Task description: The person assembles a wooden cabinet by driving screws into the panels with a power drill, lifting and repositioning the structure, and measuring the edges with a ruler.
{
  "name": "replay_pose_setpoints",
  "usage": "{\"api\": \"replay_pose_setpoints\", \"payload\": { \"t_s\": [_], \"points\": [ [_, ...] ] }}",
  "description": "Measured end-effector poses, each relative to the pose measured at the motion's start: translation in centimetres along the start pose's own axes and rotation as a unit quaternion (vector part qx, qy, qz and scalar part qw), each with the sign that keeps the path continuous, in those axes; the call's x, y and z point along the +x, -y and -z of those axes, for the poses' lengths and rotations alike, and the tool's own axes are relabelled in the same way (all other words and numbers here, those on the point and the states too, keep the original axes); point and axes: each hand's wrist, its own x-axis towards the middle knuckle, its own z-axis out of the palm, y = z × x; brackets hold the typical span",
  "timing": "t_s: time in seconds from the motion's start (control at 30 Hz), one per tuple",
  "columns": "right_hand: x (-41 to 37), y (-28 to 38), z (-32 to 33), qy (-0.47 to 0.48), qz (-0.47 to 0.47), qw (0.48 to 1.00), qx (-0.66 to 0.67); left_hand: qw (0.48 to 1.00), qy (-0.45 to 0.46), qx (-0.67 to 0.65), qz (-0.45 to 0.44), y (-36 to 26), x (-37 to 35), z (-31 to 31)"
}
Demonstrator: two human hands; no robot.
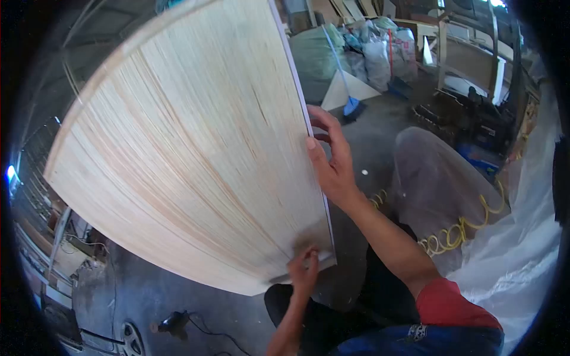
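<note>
A large, pale wooden panel (196,136) with streaked grain fills the left and middle of the view, tilted upright. Its right edge is a thin, light strip. My right hand (332,160) grips that edge about halfway up, thumb on the face and fingers curled round the side. Low on the panel, near its bottom right corner, my left hand (304,270) touches the surface with fingers pinched together. Whatever those fingers hold, if anything, is blurred and too small to make out.
A power tool (173,323) with a cord lies on the floor at lower left. Coiled yellow hose (445,240) and plastic sheeting (516,255) are at right. Behind stand a blue broom (351,107), filled sacks (377,59) and a dark machine (490,130).
</note>
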Motion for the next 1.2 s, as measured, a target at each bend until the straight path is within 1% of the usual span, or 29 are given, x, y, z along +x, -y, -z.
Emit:
{"api": "replay_pose_setpoints", "payload": {
  "t_s": [0.07,0.1,0.13,0.17,0.2,0.23,0.27,0.3,0.37,0.43,0.47,0.53,0.57,0.63,0.7,0.77,0.8,0.87,0.93,1.0,1.07,1.13,1.17,1.2],
  "points": [
    [1.4,-1.1,-0.7,0.002,0.033,0.999,0.018,0.984,-0.074,0.023,-0.162,-8.3,2.8,5.8],
    [1.7,-1.5,-1.0,-0.002,0.040,0.999,0.029,0.949,-0.144,0.083,-0.269,-12.2,4.5,8.7],
    [1.4,-1.5,-1.2,0.005,0.048,0.998,0.029,0.912,-0.189,0.081,-0.355,-15.5,5.9,11.8],
    [1.1,-1.5,-1.4,0.014,0.053,0.998,0.027,0.888,-0.274,0.167,-0.329,-20.3,6.8,14.4],
    [1.2,-1.4,-1.4,0.012,0.059,0.998,0.036,0.826,-0.354,0.252,-0.360,-23.3,8.7,17.5],
    [1.3,-1.3,-1.1,0.015,0.070,0.997,0.021,0.756,-0.398,0.317,-0.412,-26.9,11.0,19.7],
    [1.3,-1.2,-0.9,0.018,0.078,0.997,0.005,0.760,-0.408,0.303,-0.405,-29.5,12.9,21.8],
    [1.3,-1.2,-0.9,0.018,0.079,0.997,0.013,0.721,-0.401,0.343,-0.448,-31.8,15.1,24.0],
    [1.4,-1.4,-0.8,0.025,0.075,0.997,0.007,0.718,-0.414,0.353,-0.433,-33.8,18.6,26.2],
    [1.5,-1.6,-0.6,0.027,0.084,0.996,0.016,0.775,-0.392,0.358,-0.343,-33.5,20.9,27.4],
    [1.5,-1.8,-0.5,0.027,0.094,0.995,0.018,0.774,-0.391,0.363,-0.341,-33.5,21.1,28.1],
    [1.5,-1.7,-0.3,0.026,0.080,0.996,0.032,0.770,-0.471,0.393,-0.175,-33.7,21.1,28.6],
    [1.4,-1.4,-0.2,0.026,0.066,0.997,0.041,0.774,-0.459,0.402,-0.170,-33.2,21.4,28.0],
    [2.0,-0.2,0.6,0.035,0.030,0.997,0.062,0.762,-0.498,0.346,-0.229,-33.1,21.0,26.1],
    [5.1,0.8,1.1,0.034,0.024,0.996,0.080,0.735,-0.473,0.412,-0.258,-32.1,20.6,27.7],
    [9.2,2.3,1.3,-0.041,0.025,0.997,0.060,0.748,-0.469,0.365,-0.295,-32.0,20.9,26.1],
    [11.9,3.6,1.5,-0.043,0.026,0.997,0.057,0.754,-0.450,0.396,-0.268,-32.9,20.5,25.2],
    [17.4,6.7,1.8,-0.086,0.007,0.996,-0.009,0.766,-0.435,0.409,-0.239,-32.6,19.9,25.2],
    [21.8,9.0,2.2,-0.073,0.001,0.997,-0.010,0.780,-0.381,0.440,-0.229,-33.0,19.2,25.6],
    [25.7,11.4,1.9,-0.065,-0.004,0.998,-0.009,0.809,-0.341,0.451,-0.162,-34.6,18.5,25.2],
    [27.1,13.3,2.2,-0.010,-0.035,0.999,-0.012,0.829,-0.320,0.441,-0.126,-35.2,18.1,24.9],
    [28.5,15.3,1.8,0.055,-0.046,0.997,0.012,0.846,-0.296,0.435,-0.088,-36.4,18.0,24.8],
    [28.4,16.2,1.5,0.070,-0.049,0.996,0.020,0.857,-0.280,0.427,-0.067,-36.2,17.7,24.8],
    [28.5,17.2,1.2,0.118,-0.053,0.991,0.019,0.854,-0.289,0.429,-0.053,-36.9,17.9,24.8]
  ]
}}
